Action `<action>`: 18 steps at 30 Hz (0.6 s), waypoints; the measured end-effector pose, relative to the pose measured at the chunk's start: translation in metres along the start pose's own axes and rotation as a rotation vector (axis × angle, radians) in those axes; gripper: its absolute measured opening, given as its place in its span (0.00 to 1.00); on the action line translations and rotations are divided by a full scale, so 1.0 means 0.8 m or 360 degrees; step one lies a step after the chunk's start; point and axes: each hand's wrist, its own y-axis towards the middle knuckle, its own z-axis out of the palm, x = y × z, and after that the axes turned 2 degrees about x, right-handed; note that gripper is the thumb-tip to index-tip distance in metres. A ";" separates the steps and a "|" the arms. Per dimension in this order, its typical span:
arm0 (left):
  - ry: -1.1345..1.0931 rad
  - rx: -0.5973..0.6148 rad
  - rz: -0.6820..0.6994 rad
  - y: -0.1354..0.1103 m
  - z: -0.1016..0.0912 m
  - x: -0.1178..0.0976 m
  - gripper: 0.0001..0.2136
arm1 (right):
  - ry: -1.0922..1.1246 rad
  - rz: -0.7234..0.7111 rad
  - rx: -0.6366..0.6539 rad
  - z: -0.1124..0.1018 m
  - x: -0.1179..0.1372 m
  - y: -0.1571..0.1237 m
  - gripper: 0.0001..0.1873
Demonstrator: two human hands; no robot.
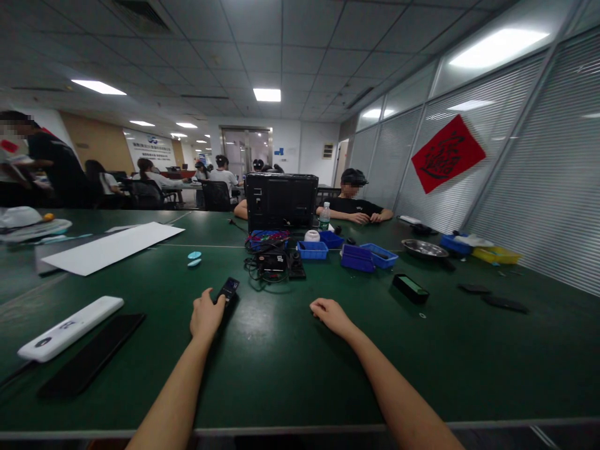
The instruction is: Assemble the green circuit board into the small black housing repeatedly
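Note:
My left hand [206, 314] is closed round a small black handheld device with a lit screen [229, 289], its thumb lying along the near end. The device is tilted up a little at the green table [262, 375], and its exact kind is too small to make out. My right hand [332, 315] rests over the tabletop to the right, fingers curled in, with nothing visible in it. Ahead, between the two hands, lies a black box with tangled cables [272, 262]. Two light-blue oval pieces [194, 263] sit beyond my left hand.
To the left are a white power strip [70, 328], a black flat strip [94, 356] and a white board [115, 248]. A black monitor-like case [282, 203] stands ahead, near blue bins [312, 250]. A black box [410, 288] and metal bowl [424, 249] lie right. A person [356, 203] sits opposite.

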 end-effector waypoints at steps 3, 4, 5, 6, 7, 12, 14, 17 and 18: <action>0.0081 0.0009 0.0071 0.007 0.003 0.006 0.24 | -0.0015 0.0006 0.0012 0.000 0.000 0.000 0.14; 0.0108 -0.0003 0.0078 0.007 0.003 0.007 0.24 | -0.0021 0.0006 0.0013 0.000 0.000 0.001 0.14; 0.0133 -0.0021 0.0079 0.007 0.003 0.006 0.23 | -0.0026 0.0008 0.0008 0.000 0.000 0.001 0.14; 0.0154 -0.0037 0.0077 0.005 0.002 0.006 0.23 | -0.0030 0.0008 0.0002 0.001 0.000 0.001 0.14; 0.0173 -0.0055 0.0075 0.003 0.001 0.004 0.23 | -0.0031 0.0008 -0.0005 0.001 0.000 0.001 0.13; 0.0295 -0.0216 0.0175 -0.009 0.000 -0.003 0.28 | -0.0023 -0.0020 -0.0016 0.002 -0.004 0.003 0.14; 0.0379 -0.0246 0.0234 -0.010 0.003 -0.002 0.31 | -0.0027 -0.0029 -0.0018 0.003 -0.006 0.003 0.13; 0.0452 -0.0218 0.0263 -0.008 0.006 0.002 0.31 | -0.0023 -0.0036 -0.0022 0.004 -0.011 0.005 0.14; 0.0458 -0.0210 0.0261 -0.006 0.006 0.004 0.30 | -0.0022 -0.0043 -0.0022 0.004 -0.013 0.006 0.14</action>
